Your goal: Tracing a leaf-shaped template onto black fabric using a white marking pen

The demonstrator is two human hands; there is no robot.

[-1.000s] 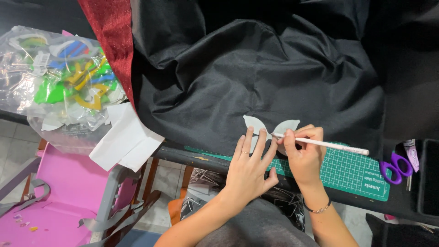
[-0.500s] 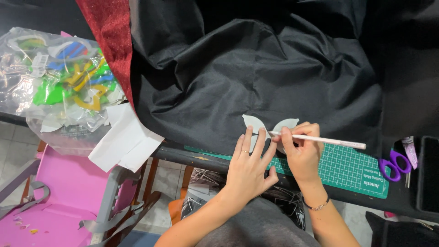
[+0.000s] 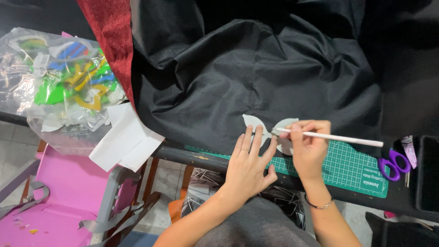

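Observation:
A light grey paper template with two curved lobes [image 3: 252, 123] lies on black fabric [image 3: 256, 73] at the near edge of the table. My left hand [image 3: 249, 162] presses flat on it, fingers spread. A long white pencil [image 3: 338, 137] is held in my right hand [image 3: 308, 146], its tip touching the template's right lobe. Under the fabric's edge a green cutting mat [image 3: 352, 164] shows.
Purple scissors [image 3: 392, 163] lie on the mat's right end beside a black box [image 3: 427, 174]. Red glitter cloth [image 3: 112, 41] hangs at the fabric's left. A clear bag of coloured shapes [image 3: 59, 82] and white paper [image 3: 125, 139] sit left, over a pink chair [image 3: 59, 192].
The view has shifted slightly. Both hands stay on the template; the pencil has barely moved along the right lobe.

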